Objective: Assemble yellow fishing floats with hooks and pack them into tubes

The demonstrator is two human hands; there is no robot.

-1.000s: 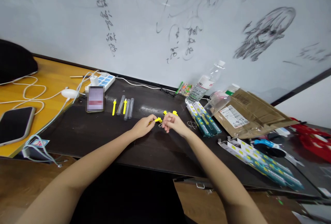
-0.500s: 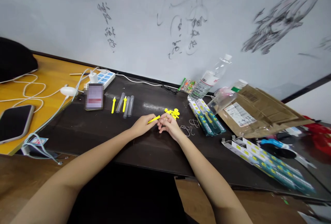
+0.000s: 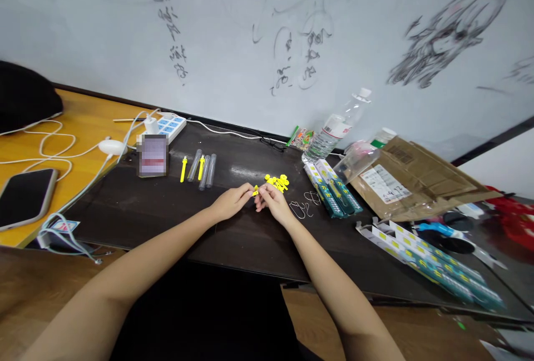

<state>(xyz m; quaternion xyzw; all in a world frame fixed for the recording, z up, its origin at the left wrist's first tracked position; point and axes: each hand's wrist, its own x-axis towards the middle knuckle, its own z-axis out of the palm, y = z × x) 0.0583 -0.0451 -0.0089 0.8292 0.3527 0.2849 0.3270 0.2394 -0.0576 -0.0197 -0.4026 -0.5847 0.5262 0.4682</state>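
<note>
Head cam: L hand point(image 3: 231, 203) pinched a small yellow pc point(image 3: 256, 191) in its grip; R hand point(image 3: 272, 199) was at its right, pinching or not, couldn't tell. Pc sat btwn both, abt equally near, long axis unclear. Just past R hand, yellow parts point(image 3: 281, 183) lay on the tabletop point(image 3: 250, 247); farther L, clear tubes point(image 3: 211, 171).

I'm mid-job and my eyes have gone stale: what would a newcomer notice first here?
Probably the black marker sketch of a long-haired head, at the upper right of the whiteboard. Next, the heap of bright yellow plastic pieces on the dark tabletop, just beyond the right hand, and another small yellow piece at the fingertips of the left hand.
</note>
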